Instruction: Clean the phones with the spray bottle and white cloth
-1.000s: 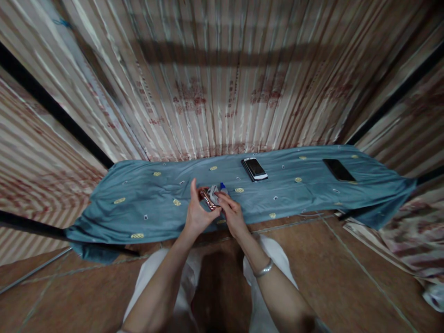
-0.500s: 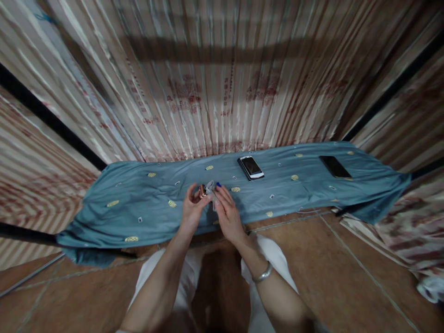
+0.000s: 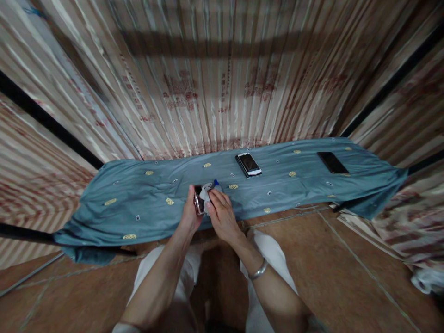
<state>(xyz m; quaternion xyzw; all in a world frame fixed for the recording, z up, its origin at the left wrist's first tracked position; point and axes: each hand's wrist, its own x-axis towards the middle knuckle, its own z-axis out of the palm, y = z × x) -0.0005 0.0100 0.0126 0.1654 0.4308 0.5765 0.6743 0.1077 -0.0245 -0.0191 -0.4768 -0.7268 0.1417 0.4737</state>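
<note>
Nearest the body, the left hand [image 3: 190, 213] has its fingers wrapped around a small rose-coloured phone [image 3: 198, 200], tilting its face up so the right hand [image 3: 222, 213] can reach the surface; the right fingers are pinched on a crumpled pale cloth [image 3: 207, 193] pressed against the phone, and both are held just above the near edge of the table [image 3: 138, 203]. A blue-capped little bottle [image 3: 217, 184] stands just behind the cloth, close at hand. Farther back on the blue sheet lie a white-rimmed phone [image 3: 248, 164] and, well apart to the right, a black phone [image 3: 332, 162], each flat with its screen up.
</note>
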